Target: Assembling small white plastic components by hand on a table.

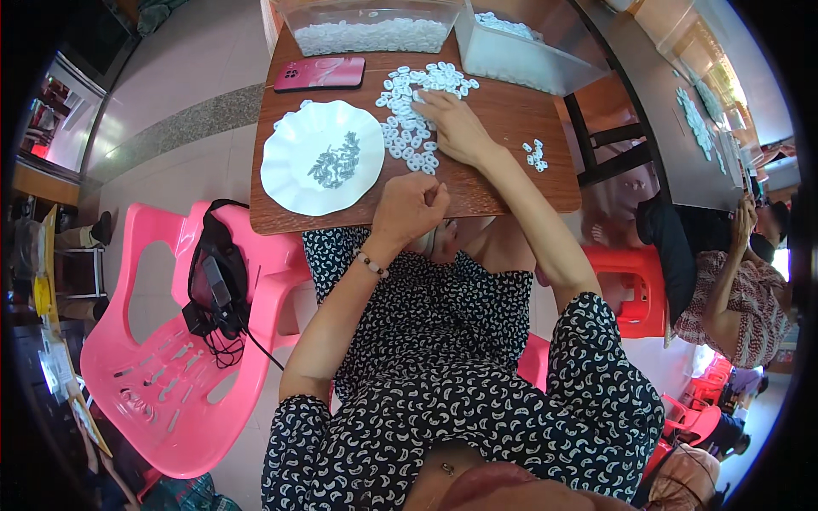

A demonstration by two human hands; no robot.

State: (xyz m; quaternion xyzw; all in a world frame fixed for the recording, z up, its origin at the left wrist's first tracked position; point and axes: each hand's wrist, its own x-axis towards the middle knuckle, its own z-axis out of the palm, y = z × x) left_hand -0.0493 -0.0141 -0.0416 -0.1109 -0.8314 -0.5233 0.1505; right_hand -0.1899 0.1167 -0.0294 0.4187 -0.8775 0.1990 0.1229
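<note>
Small white oval plastic pieces with holes point(409, 128) lie in a loose heap at the middle and far part of the brown wooden table point(503, 192). My right hand point(460, 128) rests over the heap's right side, its fingers stretched out onto the pieces. Close to the table's near edge, my left hand point(409, 211) is curled closed with thumb and fingers together; anything inside it is too small or hidden to make out. Left of it, a white scalloped plate point(285, 175) carries a pile of small grey metal pieces that look like screws point(337, 160).
A pink phone point(319, 74) lies behind the plate. Two bins of white pieces, one clear point(371, 12) and one whitish point(520, 68), stand at the back. Several pieces point(535, 156) lie apart at right. A pink chair point(170, 366) with a black bag point(220, 281) stands left.
</note>
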